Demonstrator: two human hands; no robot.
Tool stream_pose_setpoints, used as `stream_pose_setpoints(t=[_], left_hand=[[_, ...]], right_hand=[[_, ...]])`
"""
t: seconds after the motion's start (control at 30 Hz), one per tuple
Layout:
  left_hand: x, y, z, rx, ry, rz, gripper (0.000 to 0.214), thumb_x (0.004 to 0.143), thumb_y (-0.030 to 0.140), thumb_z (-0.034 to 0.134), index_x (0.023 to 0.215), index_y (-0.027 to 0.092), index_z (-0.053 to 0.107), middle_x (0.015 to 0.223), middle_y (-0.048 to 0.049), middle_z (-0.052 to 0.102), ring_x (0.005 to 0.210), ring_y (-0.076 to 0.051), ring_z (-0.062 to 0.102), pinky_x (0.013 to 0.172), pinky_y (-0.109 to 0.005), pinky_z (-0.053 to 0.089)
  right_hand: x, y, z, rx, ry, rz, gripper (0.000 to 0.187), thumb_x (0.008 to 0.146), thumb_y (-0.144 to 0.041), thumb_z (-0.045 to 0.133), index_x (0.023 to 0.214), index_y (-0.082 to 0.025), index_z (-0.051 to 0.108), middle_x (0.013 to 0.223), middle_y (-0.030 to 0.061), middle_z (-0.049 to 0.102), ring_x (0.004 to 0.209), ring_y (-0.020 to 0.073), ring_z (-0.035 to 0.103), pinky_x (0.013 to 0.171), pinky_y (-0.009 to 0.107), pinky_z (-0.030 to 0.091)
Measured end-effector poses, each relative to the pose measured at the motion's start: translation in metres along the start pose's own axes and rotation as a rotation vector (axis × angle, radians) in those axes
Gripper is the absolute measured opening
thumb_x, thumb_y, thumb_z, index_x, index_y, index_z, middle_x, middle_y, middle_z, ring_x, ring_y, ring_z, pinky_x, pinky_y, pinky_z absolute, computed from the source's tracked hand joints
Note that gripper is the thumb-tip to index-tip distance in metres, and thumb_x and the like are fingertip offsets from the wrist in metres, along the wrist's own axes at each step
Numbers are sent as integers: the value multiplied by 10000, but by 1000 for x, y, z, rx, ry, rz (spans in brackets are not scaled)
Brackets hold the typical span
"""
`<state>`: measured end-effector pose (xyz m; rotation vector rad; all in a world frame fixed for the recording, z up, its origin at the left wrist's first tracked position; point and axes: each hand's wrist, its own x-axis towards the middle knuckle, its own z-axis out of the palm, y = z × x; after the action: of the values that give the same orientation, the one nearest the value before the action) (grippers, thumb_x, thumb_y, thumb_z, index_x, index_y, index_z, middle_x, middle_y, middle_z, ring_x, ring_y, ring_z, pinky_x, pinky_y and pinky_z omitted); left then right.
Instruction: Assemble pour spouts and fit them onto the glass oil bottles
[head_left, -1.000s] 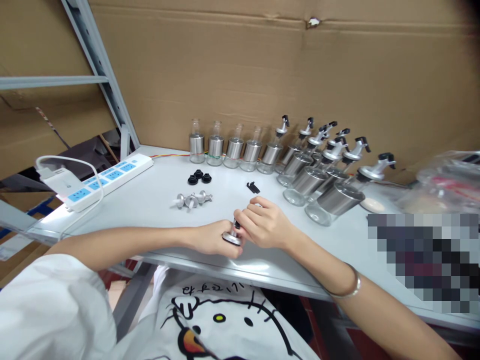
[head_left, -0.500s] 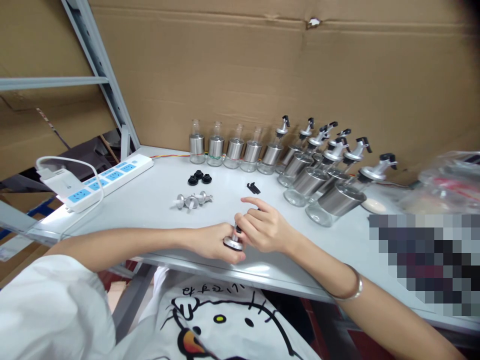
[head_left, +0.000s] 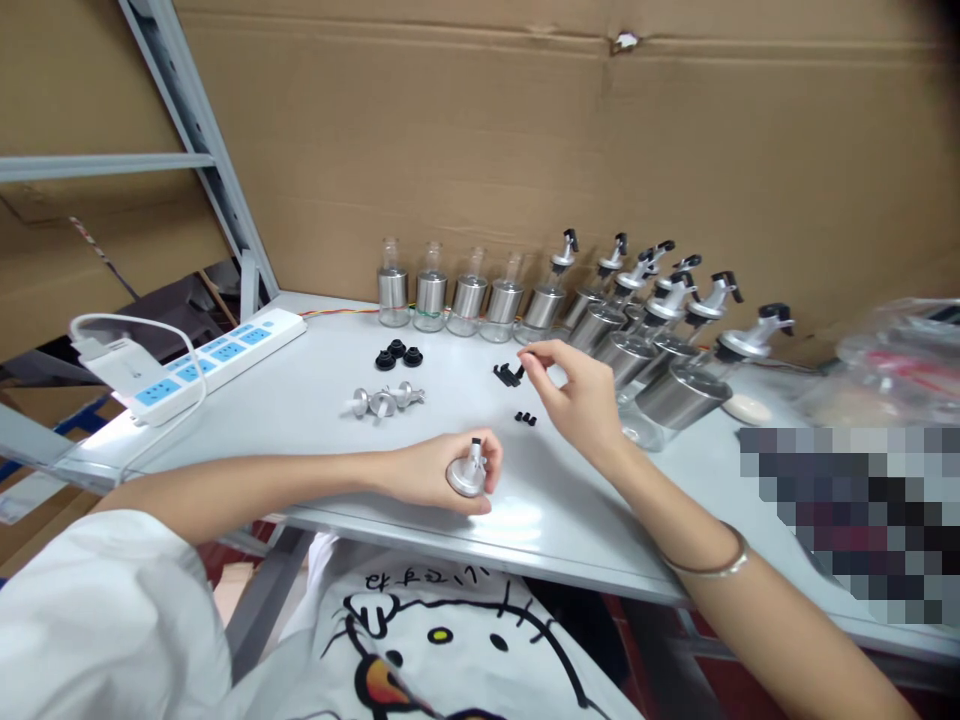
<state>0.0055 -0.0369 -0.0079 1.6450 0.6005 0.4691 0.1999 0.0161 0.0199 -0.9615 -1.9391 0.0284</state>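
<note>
My left hand (head_left: 442, 475) is closed around a silver bottle pourer (head_left: 467, 474), its spout pointing up with a small black tip on top. Farther back and to the right, my right hand (head_left: 574, 390) pinches a small black lever (head_left: 520, 369) between thumb and index finger, right beside other black levers (head_left: 506, 375) lying on the table. Below them lie several tiny black plugs (head_left: 525, 418). Silver pourer pieces (head_left: 382, 403) rest to the left, with black stoppers (head_left: 397, 354) behind them.
Glass bottles with steel sleeves (head_left: 431, 294) stand along the cardboard wall (head_left: 420, 130). To the right, bottles with pourers fitted (head_left: 686, 400) stand close to my right forearm. A white power strip (head_left: 217, 365) lies at left, a plastic bag (head_left: 900, 370) at far right.
My right hand has left the pourer and moved back and right to the black levers, pinching one. The left hand keeps the pourer in place; its black-tipped spout and the tiny plugs now show.
</note>
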Motion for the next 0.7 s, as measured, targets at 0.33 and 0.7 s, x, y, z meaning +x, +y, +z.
stream_pose_setpoints(t=[0.33, 0.7], left_hand=[[2, 3, 1, -179, 28, -61, 350, 672, 131, 679, 895, 189, 415, 764, 42, 556, 599, -74, 539, 560, -227, 416], [4, -1, 0, -132, 27, -85, 320, 670, 138, 687, 894, 168, 460, 760, 39, 566, 638, -79, 549, 603, -241, 438]], right_hand=[[3, 57, 8, -321, -424, 389, 155, 828, -205, 591, 709, -212, 492, 573, -8, 633, 599, 179, 610, 636, 270, 401], [-3, 60, 15, -510, -572, 222, 257, 893, -184, 467, 910, -155, 722, 892, 112, 688, 834, 225, 644, 727, 293, 444]])
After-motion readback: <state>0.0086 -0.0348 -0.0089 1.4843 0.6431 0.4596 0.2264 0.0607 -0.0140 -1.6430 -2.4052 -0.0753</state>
